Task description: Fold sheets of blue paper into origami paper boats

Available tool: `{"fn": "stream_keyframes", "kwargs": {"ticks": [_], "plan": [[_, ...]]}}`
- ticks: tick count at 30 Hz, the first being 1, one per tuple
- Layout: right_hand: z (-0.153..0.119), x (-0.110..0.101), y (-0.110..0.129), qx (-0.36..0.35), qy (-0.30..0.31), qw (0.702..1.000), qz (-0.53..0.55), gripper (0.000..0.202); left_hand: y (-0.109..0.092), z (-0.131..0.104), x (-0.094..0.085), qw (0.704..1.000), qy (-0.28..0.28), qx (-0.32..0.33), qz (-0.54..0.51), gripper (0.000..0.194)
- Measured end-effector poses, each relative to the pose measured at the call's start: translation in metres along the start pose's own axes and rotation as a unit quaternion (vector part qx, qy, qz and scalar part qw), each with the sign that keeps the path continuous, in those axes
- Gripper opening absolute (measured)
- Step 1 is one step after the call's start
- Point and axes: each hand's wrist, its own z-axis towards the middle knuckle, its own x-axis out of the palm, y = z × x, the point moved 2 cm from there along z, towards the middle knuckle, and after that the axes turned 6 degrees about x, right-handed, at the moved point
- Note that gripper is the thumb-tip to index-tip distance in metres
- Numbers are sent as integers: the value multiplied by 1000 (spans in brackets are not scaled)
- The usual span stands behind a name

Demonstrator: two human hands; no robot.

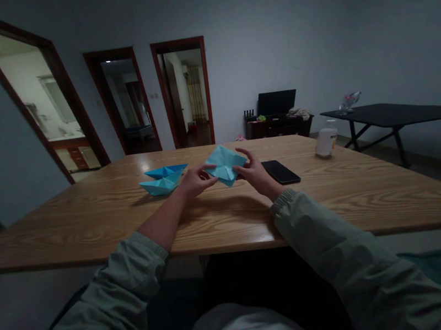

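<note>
Folded light-blue paper (pixel 223 158) pinched between left hand (pixel 195 182) and right hand (pixel 254 171); paper boats (pixel 163 184) (one darker) set beside left hand, black device (pixel 282 171) laid beside right.

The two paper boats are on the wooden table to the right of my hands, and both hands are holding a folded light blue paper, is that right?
Not quite: the head view shows the two paper boats on the wooden table to the left of your hands. Your left hand and right hand do hold the folded light blue paper.
</note>
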Motion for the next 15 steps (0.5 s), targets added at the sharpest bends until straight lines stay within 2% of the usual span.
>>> {"fn": "stream_keyframes", "kwargs": {"ticks": [6, 10, 15], "plan": [[-5, 0, 7, -2, 27, 1000, -13, 49, 0, 2, -3, 999, -38, -8, -10, 50], [-5, 1, 5, -25, 38, 998, -45, 46, 1, 4, -6, 997, -68, 17, 26, 41], [2, -2, -4, -53, 13, 992, -116, 35, 7, 7, -4, 995, -94, 6, -35, 36]]}}
